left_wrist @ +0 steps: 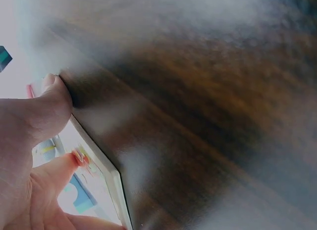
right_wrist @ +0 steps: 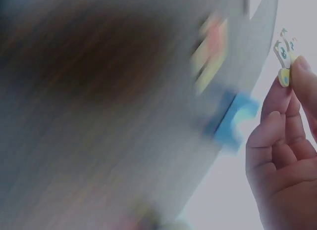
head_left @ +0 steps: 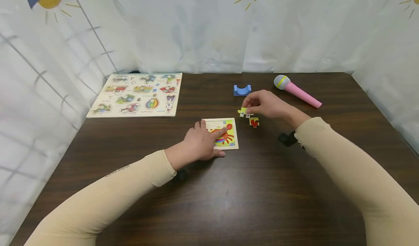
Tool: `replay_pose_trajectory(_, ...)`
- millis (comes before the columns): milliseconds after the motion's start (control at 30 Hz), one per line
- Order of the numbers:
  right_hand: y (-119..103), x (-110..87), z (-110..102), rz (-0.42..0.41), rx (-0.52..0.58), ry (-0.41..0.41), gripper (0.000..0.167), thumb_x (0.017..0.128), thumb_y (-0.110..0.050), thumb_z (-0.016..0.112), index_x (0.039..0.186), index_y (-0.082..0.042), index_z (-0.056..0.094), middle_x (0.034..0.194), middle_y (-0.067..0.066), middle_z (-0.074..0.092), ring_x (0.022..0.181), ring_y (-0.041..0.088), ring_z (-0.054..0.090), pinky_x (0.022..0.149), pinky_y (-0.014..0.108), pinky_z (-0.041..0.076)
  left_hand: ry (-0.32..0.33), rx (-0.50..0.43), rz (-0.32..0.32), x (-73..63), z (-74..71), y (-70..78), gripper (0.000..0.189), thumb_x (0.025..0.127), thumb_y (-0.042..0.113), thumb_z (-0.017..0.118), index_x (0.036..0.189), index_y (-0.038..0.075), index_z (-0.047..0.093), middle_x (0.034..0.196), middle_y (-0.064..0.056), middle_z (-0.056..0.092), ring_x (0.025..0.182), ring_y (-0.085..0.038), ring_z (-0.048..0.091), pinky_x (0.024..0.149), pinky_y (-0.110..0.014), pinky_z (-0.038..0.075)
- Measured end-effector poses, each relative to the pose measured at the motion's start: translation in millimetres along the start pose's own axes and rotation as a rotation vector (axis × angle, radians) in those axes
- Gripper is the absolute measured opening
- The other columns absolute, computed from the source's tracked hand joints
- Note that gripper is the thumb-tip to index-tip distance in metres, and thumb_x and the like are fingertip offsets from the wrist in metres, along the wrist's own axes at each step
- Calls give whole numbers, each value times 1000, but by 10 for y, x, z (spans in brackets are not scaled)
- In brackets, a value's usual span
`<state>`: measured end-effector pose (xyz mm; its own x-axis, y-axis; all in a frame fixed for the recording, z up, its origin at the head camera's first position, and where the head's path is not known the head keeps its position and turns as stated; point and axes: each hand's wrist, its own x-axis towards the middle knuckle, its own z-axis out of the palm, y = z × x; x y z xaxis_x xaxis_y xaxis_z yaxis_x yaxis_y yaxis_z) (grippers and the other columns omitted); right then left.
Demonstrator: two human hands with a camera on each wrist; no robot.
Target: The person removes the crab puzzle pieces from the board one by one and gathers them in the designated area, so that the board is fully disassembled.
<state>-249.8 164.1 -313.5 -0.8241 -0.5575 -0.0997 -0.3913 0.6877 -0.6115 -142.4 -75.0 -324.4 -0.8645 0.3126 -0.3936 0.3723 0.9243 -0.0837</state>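
Note:
A small jigsaw puzzle in a pale wooden tray (head_left: 236,144) lies mid-table, showing a red-orange crab picture. My left hand (head_left: 200,141) rests over its left side, the index fingertip on the picture and the thumb along the near edge. The left wrist view shows that thumb (left_wrist: 54,104) beside the tray rim (left_wrist: 115,178). To the tray's upper right, my right hand (head_left: 266,104) pinches a yellow-green and white puzzle piece (head_left: 243,111). Eyes are printed on this piece (right_wrist: 283,54) in the right wrist view. Just below it, a red and yellow puzzle piece (head_left: 254,122) lies on the table.
A wooden vehicle puzzle board (head_left: 126,109) lies at the back left. Behind my right hand stands a blue arched block (head_left: 242,91). A pink toy microphone (head_left: 299,92) lies at the back right. White printed curtains (head_left: 203,31) hang behind the dark table (head_left: 229,202).

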Motion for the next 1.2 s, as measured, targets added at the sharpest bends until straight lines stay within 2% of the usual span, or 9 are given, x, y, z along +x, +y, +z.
replay_pose_trajectory(167, 360, -243, -189, 70, -5, -3, 12, 96, -8, 71, 107, -4, 73, 93, 9, 70, 85, 20, 59, 77, 31, 50, -2, 0, 3, 19, 16, -8, 86, 89, 72, 58, 162, 42, 23, 159, -36, 31, 142, -51, 41, 103, -49, 51)
replay_pose_trajectory(367, 554, -403, -232, 111, -16, -58, 10, 95, -7, 72, 104, -4, 73, 88, 7, 67, 81, 19, 55, 72, 26, 47, 3, -8, 3, 21, 15, -11, 87, 89, 72, 58, 162, 43, 22, 160, -36, 29, 143, -51, 40, 102, -49, 52)
replay_pose_trajectory(567, 584, -390, -183, 78, -43, -89, 10, 95, -8, 72, 104, -3, 73, 91, 7, 69, 84, 18, 57, 74, 28, 48, 6, -16, -6, 14, 32, -17, 87, 89, 72, 58, 162, 43, 20, 161, -35, 27, 144, -50, 38, 101, -49, 53)
replay_pose_trajectory(733, 578, -407, -169, 98, -60, -90, 15, 96, -11, 71, 108, -3, 72, 96, 8, 69, 88, 20, 59, 80, 32, 49, 7, -9, 1, 13, 43, -15, 86, 90, 72, 58, 162, 43, 20, 160, -35, 28, 143, -50, 39, 102, -49, 52)
replay_pose_trajectory(967, 592, -507, -188, 142, -63, -99, 30, 90, -18, 80, 113, -3, 69, 105, 9, 70, 97, 23, 61, 85, 34, 50, 10, -18, 6, 2, 40, -18, 85, 90, 71, 58, 162, 43, 23, 160, -37, 28, 143, -51, 39, 102, -50, 52)
replay_pose_trajectory(1200, 574, -520, -167, 129, -84, -79, 28, 89, -18, 81, 110, -4, 70, 102, 9, 69, 96, 23, 60, 85, 35, 49, 17, -30, 20, -13, 34, -26, 84, 91, 69, 60, 162, 41, 25, 160, -38, 27, 143, -53, 39, 102, -51, 51)
